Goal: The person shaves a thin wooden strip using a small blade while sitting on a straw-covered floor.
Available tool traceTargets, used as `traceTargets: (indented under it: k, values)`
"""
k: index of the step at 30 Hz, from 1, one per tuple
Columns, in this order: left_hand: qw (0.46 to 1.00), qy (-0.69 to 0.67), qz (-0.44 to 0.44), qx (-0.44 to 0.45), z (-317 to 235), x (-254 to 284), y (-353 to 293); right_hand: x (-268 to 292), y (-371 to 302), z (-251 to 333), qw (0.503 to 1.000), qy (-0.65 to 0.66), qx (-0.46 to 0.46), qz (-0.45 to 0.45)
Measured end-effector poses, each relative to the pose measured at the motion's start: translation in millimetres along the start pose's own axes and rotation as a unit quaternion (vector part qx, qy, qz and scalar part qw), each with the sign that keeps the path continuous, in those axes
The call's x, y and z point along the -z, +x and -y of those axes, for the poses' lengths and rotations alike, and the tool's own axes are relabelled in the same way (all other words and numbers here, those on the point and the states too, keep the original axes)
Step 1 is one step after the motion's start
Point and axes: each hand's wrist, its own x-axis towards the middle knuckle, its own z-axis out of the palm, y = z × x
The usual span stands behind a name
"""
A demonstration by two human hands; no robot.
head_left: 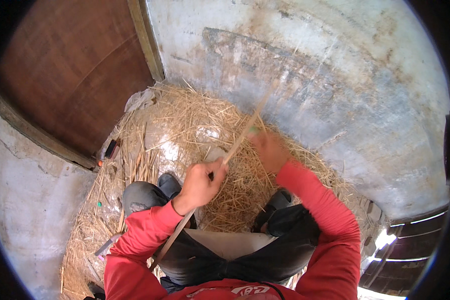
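Observation:
A long, thin, pale strip [237, 144], which looks like split bamboo or cane, slants from beside my left thigh up toward the wall. My left hand [201, 184] is closed around its middle, thumb pressed along it. Its lower end passes under my left forearm. Close by on the right, my right hand [271, 151] is blurred by motion and looks curled, with a small green thing [254, 130] showing at its fingertips. What that green thing belongs to is hidden. The strip's far part is blurred too.
Straw-like shavings [185, 110] cover the floor around my feet. Longer strips [141, 160] lie to the left, near a knife [106, 243] and a small dark object [111, 149]. A stained wall [325, 65] curves ahead; a brown door [80, 70] stands at the upper left.

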Motion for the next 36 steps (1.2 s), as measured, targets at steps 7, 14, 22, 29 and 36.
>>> traceTargets:
  k: [7, 14, 22, 29, 36]
  values:
    - [0.994, -0.090, 0.054, 0.004, -8.7, 2.7, -23.4, 93.2, -6.2, -197.5, 0.947, -0.084, -0.271, -0.150]
    - [0.983, -0.175, 0.003, 0.061, -3.8, 10.9, -5.3, 89.9, 2.0, -59.4, 0.984, 0.042, -0.134, -0.111]
    - [0.963, -0.254, 0.019, 0.090, -6.7, 3.9, 12.3, 65.4, -11.8, 37.6, 0.991, 0.083, 0.093, 0.039]
    - [0.935, -0.337, 0.083, 0.073, -11.9, 0.6, 14.8, 48.6, -27.6, 60.2, 0.978, 0.138, 0.114, 0.107]
    - [0.951, -0.279, 0.100, 0.091, -1.0, -2.8, 15.0, 49.5, -29.7, 67.7, 0.975, 0.134, 0.108, 0.144]
